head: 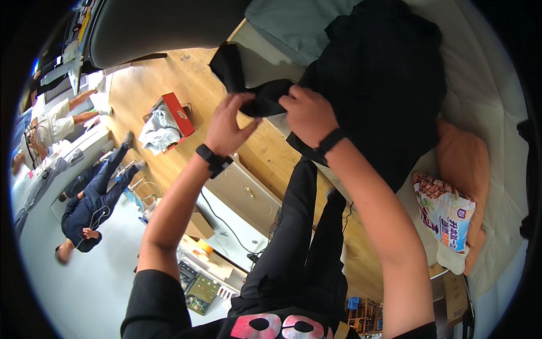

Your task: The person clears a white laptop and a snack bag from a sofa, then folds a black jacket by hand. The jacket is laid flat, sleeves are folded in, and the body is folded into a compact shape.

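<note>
A black garment point(381, 84) lies spread over the seat of a light-coloured sofa point(478, 68). One narrow part of it, which looks like a sleeve point(271, 95), stretches left past the seat edge. My right hand point(311, 114) grips this strip with curled fingers. Facing it from the left, my left hand point(230, 123) touches the fabric, its thumb apart from its fingers. Whether cloth is pinched there cannot be made out. The end of the strip point(228, 68) hangs beyond my left hand. Black bands circle both wrists.
On the wooden floor point(203, 72) stands a red shoebox point(175, 114) with grey cloth. A beige cabinet point(241, 186) is below my hands. An orange cushion point(461, 148) and a printed pillow point(444, 212) rest on the sofa. A seated person point(89, 212) and others are at left.
</note>
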### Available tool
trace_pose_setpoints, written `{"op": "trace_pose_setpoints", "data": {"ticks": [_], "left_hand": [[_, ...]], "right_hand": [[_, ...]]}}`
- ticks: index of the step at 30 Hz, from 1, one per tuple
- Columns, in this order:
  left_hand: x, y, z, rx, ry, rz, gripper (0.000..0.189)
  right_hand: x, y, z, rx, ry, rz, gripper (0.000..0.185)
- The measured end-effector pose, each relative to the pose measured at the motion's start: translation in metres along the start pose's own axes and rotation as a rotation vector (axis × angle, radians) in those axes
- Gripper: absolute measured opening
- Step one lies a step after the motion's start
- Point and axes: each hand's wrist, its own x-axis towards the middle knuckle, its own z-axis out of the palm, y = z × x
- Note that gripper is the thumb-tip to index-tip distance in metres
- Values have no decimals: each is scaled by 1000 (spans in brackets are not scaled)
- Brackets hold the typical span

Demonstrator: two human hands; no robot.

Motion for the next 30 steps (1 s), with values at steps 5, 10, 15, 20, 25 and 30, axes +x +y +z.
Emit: {"op": "trace_pose_setpoints", "data": {"ticks": [5,10,15,20,25,30], "left_hand": [[22,-108,14,-94,81,-377,76],[69,-199,50,-264,167,-528,94],[101,-229,51,184,16,-449,83],[73,-257,2,-77,-165,-483,24],[-19,-296,-154,-241,186,-514,38],[-55,-286,-243,-402,466,-671,33]], "right_hand": [[-14,11,-36,151,32,26,19],[-17,14,-64,167,-129,79,25],[-19,20,-67,251,-135,116,34],[-21,39,-70,204,-132,232,61],[-3,94,-104,-280,6,453,77],[17,147,-142,-338,330,420,54]]}}
